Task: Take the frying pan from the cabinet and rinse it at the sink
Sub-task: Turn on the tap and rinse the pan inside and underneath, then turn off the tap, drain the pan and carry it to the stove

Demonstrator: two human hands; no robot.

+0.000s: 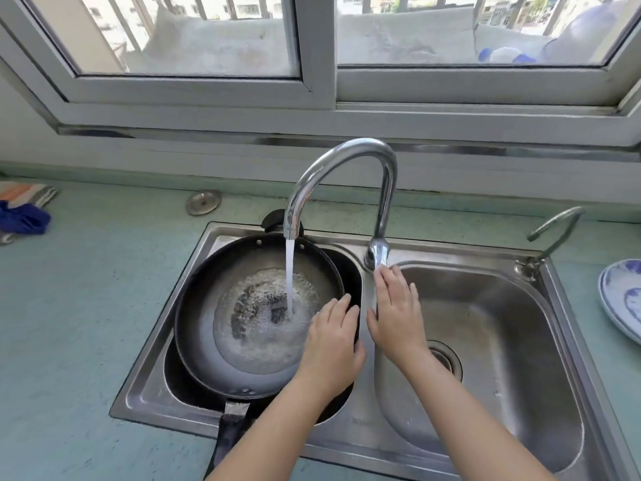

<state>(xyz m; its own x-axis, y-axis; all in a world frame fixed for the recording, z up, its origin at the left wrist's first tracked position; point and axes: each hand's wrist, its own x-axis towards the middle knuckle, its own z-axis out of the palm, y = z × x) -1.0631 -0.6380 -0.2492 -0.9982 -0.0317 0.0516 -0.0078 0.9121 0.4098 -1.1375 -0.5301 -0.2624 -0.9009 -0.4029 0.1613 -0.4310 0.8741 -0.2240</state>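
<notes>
A black frying pan (222,307) lies in the left basin of the steel double sink (350,442), its handle (227,435) pointing toward me over the front rim. Water streams from the curved tap (347,157) into the pan and foams at its middle. My left hand (333,345) rests on the pan's right rim with fingers straight. My right hand (395,310) lies flat over the tap's lever (378,253) on the divider between the basins, fingers extended.
The right basin (485,341) holds only its drain. A blue-and-white plate (624,300) sits on the green counter at the right. A small second tap (551,234) stands behind the right basin. Cloths (24,210) lie at far left. A metal cap (203,202) is set in the counter.
</notes>
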